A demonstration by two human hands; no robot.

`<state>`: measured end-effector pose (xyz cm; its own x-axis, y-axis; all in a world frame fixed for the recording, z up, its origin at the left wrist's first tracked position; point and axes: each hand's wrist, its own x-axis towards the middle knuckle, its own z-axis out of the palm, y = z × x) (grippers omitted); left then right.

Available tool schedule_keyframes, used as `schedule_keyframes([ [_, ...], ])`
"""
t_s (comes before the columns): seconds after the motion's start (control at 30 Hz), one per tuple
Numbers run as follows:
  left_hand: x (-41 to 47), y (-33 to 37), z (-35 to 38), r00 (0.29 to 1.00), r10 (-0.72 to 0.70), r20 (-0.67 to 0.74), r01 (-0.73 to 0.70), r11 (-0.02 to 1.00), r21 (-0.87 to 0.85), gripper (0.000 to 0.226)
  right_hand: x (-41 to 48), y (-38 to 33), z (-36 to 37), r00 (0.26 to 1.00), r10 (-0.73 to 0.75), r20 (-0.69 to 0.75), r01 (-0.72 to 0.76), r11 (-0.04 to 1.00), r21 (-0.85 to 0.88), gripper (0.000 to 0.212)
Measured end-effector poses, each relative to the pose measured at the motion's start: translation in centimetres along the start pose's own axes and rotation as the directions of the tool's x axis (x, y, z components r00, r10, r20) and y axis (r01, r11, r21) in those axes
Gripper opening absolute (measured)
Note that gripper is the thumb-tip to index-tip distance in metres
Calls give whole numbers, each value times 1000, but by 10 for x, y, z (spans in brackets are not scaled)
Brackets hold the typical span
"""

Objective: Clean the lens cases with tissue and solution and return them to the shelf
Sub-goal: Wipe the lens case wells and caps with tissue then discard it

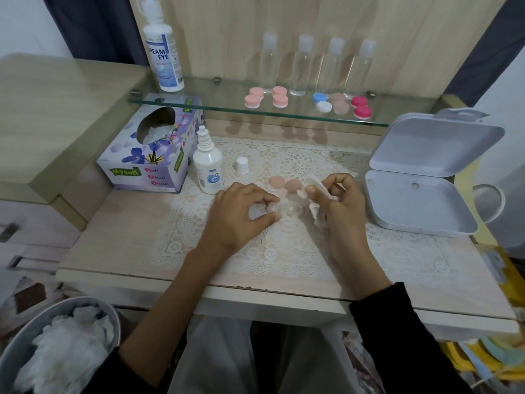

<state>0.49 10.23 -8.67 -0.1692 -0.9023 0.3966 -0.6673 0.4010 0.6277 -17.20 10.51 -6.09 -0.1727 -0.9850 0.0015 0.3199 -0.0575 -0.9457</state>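
A person seated at a pale wood counter (pixel 127 237) wipes out a contact lens holder near the middle of its lace-covered top. The left hand (pixel 241 214) pinches the left well of a clear lens case (pixel 287 209) between thumb and forefinger, just above the lace. The right hand (pixel 343 206) has its thumb and fingers curled on a crumpled white tissue (pixel 316 214).

The case lies between the two hands with its long axis roughly parallel to the counter's front edge. Its free right well points toward the right hand, which is the nearer one to it. The tissue sits just beside that open well, so the next wipe likely needs only a short move inward from the right.

Two pink caps (pixel 285 184) rest on the lace just behind the case, toward the back edge. The small solution bottle (pixel 208 166) stands uncapped to the left, its white cap (pixel 242 165) beside it and the tissue box (pixel 150 149) at the left edge. On the glass shelf (pixel 227 108) along the back, other lens cases (pixel 360 108) sit capped in pairs. The case in hand has yet to be capped and returned there. A bin (pixel 119 322) below the front left corner holds crumpled tissues.
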Motion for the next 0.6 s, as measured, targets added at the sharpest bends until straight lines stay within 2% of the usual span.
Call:
schedule_keyframes([
  [0.1, 0, 0, 1, 1000, 2, -4, -2, 1000, 0, 41, 3, 2, -2, 998, -44, -46, 38, 992, -118, 20],
  [0.17, 0, 0, 0, 1000, 5, -4, -5, 1000, 13, 41, 7, 9, -2, 991, -120, 50, 129, 950, -285, 19],
  [0.23, 0, 0, 0, 1000, 1, -4, -1, 1000, 30, 43, 8, 14, 1, 947, -208, 243, 310, 789, -531, 18],
  [0.27, 0, 1, 0, 1000, -2, -5, 2, 999, 37, 43, 9, 16, 2, 918, -238, 317, 388, 699, -600, 19],
  [0.3, 0, 2, 0, 1000, -4, -5, 4, 999, 43, 44, 11, 16, 3, 905, -251, 343, 420, 655, -628, 18],
  [0.5, -1, 4, -1, 1000, -6, -10, 7, 998, 65, 44, 13, 17, 6, 900, -289, 326, 435, 552, -711, 16],
  [0.6, -1, 3, 0, 1000, -4, -14, 5, 998, 67, 44, 14, 19, 5, 904, -300, 305, 425, 552, -718, 17],
])
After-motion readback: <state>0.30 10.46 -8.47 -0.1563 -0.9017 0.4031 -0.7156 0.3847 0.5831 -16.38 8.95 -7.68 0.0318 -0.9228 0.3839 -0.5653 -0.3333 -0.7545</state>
